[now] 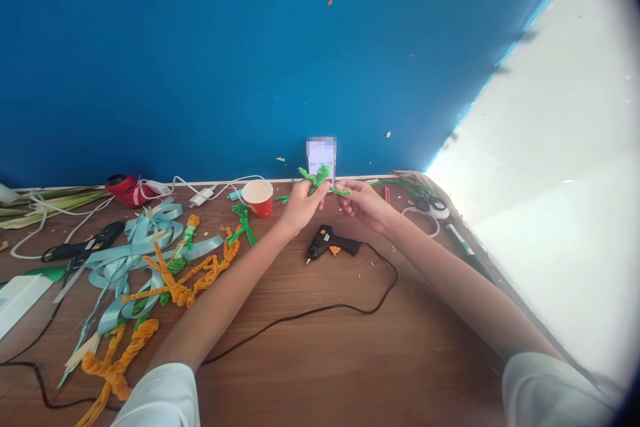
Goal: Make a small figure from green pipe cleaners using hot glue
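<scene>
Between my two hands is a green pipe-cleaner figure (323, 175), raised in front of a phone (321, 149) that leans on the wall and shows a timer. My left hand (303, 203) pinches the figure's body. With closed fingertips, my right hand (364, 201) grips one of its thin limbs on the right side. Below the hands a black hot glue gun (333, 242) lies on the table, nozzle to the left. Left of my left hand are a red paper cup (259, 199) and another green pipe-cleaner piece (243, 223).
Orange pipe-cleaner figures (183, 290) and tangled light-blue ribbon (155, 223) cover the left side. A black cord (300, 311) crosses the table. A marker (463, 240) and a white cable (425, 230) lie at the right edge. The blue wall (225, 67) closes off the back.
</scene>
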The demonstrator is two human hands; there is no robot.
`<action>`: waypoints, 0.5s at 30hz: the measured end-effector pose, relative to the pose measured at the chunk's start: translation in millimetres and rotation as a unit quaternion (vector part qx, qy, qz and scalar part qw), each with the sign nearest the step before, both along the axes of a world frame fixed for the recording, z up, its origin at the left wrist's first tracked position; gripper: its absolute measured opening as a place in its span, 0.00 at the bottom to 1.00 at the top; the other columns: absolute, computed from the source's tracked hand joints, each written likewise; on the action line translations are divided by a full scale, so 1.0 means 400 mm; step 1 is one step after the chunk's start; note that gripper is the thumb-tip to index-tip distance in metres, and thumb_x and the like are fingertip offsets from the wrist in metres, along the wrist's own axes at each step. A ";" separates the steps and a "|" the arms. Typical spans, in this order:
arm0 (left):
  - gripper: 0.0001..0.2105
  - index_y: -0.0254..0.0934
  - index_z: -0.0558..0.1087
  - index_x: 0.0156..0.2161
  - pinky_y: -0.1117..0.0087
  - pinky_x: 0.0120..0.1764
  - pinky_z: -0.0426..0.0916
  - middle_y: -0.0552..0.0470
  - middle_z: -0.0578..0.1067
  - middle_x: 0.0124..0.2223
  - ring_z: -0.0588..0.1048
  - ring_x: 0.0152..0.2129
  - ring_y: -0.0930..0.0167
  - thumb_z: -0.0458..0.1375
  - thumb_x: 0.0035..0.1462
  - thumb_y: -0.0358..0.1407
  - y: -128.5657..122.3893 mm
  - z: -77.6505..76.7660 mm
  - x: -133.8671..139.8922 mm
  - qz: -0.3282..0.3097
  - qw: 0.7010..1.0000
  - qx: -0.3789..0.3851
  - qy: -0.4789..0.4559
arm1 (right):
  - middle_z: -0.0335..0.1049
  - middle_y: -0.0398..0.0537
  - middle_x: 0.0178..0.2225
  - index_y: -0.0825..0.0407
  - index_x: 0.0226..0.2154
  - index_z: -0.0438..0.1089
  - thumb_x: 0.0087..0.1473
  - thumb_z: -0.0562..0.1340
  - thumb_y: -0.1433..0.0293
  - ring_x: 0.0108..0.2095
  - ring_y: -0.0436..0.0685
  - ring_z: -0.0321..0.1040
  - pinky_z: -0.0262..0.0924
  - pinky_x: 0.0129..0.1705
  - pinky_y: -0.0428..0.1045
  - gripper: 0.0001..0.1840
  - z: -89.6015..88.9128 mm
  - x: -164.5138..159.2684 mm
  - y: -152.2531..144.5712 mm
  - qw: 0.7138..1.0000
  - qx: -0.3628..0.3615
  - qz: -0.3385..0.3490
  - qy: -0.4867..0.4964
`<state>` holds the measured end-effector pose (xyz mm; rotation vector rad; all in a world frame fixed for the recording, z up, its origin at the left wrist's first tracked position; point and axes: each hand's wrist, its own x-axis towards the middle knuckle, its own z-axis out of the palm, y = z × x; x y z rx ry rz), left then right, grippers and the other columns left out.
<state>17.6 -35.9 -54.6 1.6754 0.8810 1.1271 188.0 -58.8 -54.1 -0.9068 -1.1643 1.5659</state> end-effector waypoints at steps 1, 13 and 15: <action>0.18 0.35 0.67 0.30 0.74 0.26 0.61 0.57 0.67 0.22 0.66 0.19 0.77 0.54 0.60 0.49 -0.001 0.003 -0.001 0.000 1.000 0.017 0.010 | 0.59 0.35 0.19 0.52 0.29 0.67 0.47 0.70 0.58 0.17 0.43 0.51 0.43 0.19 0.43 0.17 0.000 0.002 0.000 1.000 -0.014 0.025 0.003; 0.16 0.35 0.67 0.30 0.73 0.28 0.62 0.55 0.69 0.23 0.69 0.21 0.75 0.52 0.61 0.47 -0.001 0.003 -0.007 -0.021 0.995 0.043 0.092 | 0.61 0.38 0.21 0.52 0.27 0.65 0.50 0.68 0.60 0.22 0.45 0.55 0.49 0.25 0.44 0.15 0.003 0.008 -0.003 0.996 0.067 0.024 -0.062; 0.17 0.35 0.66 0.29 0.74 0.26 0.62 0.56 0.68 0.22 0.67 0.19 0.76 0.53 0.61 0.47 -0.002 0.001 -0.005 -0.024 0.997 0.016 0.074 | 0.61 0.38 0.22 0.52 0.29 0.66 0.50 0.67 0.60 0.22 0.46 0.56 0.50 0.25 0.44 0.14 0.004 0.004 -0.003 0.989 0.112 -0.003 -0.100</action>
